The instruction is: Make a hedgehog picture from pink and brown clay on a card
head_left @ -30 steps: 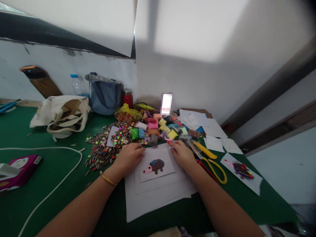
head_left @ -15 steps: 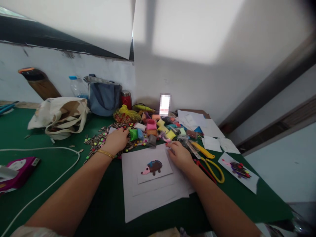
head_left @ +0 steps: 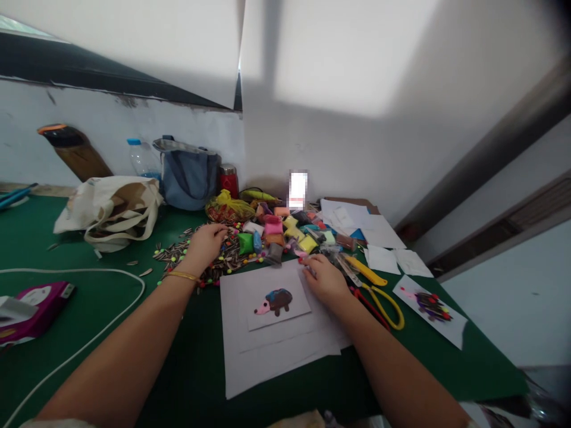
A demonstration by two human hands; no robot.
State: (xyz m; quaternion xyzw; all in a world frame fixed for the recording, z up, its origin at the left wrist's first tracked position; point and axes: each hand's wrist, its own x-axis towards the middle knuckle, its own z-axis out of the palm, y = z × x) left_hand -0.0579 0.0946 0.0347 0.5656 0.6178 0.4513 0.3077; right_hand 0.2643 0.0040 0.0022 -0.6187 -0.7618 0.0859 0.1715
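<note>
My left hand (head_left: 206,245) is over a pile of striped sunflower seeds (head_left: 234,257) mixed with small coloured balls. Its fingers are drawn together in a pinch; whatever is between them is hidden. My right hand (head_left: 326,280) rests on the white sheets (head_left: 241,371), beside the card's upper right corner, with fingers loosely bent and thumb apart. A small red spot shows at its fingertips, too small to identify. On the card (head_left: 297,318) is a flat clay hedgehog (head_left: 279,302) with a pink face, brown body and blue patches.
Packets of coloured clay (head_left: 273,226) lie behind the sheets. Yellow-handled scissors (head_left: 388,303) and a yellow cutter (head_left: 366,271) lie to the right. Further right is a second hedgehog card (head_left: 430,309). Bags, bottles, a white cable (head_left: 138,285) and a purple box (head_left: 38,309) are leftward.
My left hand has shifted slightly left and up over the seeds, away from the green clay packet, uncovering more seeds. My right hand stays almost in place.
</note>
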